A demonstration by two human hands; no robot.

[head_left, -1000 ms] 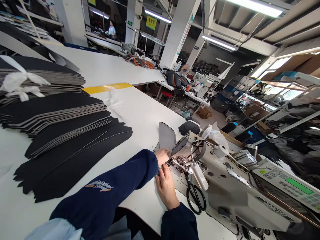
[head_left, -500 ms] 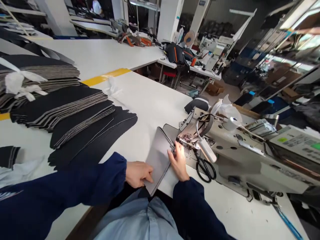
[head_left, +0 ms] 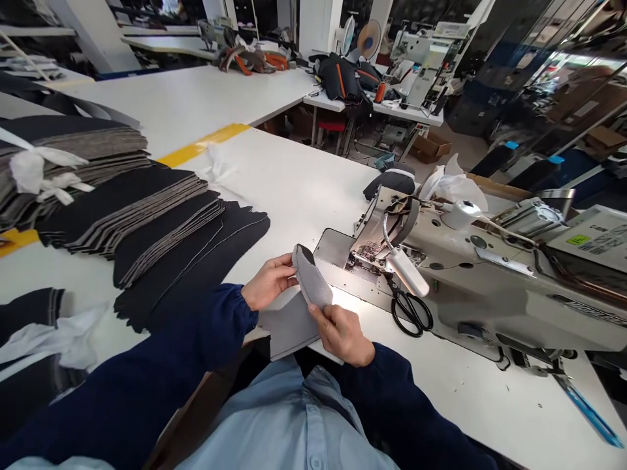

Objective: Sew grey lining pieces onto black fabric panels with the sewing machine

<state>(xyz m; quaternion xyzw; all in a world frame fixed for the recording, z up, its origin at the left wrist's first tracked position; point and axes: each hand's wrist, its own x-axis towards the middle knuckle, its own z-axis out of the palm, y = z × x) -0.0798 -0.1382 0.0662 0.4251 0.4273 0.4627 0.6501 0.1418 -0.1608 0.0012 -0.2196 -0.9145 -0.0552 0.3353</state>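
Between my two hands is a grey fabric piece (head_left: pixel 294 326) with a dark underside, lifted off the table and folded over at its upper end. My left hand (head_left: pixel 272 281) pinches its far edge, thumb and fingers closed on it. Lower down on the right, my right hand (head_left: pixel 343 333) grips the fold with thumb and fingers. The sewing machine (head_left: pixel 490 274) stands to the right, its needle area (head_left: pixel 367 254) apart from the fabric. Black-handled scissors (head_left: pixel 411 313) lie beside the machine's lamp (head_left: pixel 407 273).
Stacks of dark fabric pieces (head_left: pixel 142 215) cover the table's left side, some tied with white strips (head_left: pixel 44 170). Blue-handled tweezers or snips (head_left: pixel 588 411) lie at the right edge. A dark rolled piece (head_left: pixel 392 181) sits behind the machine. Another machine table (head_left: pixel 406 116) stands further back.
The fabric has come away from the machine's needle area towards my body and is now raised and folded. My left hand moved up to its far edge; my right hand moved down and now grips it.
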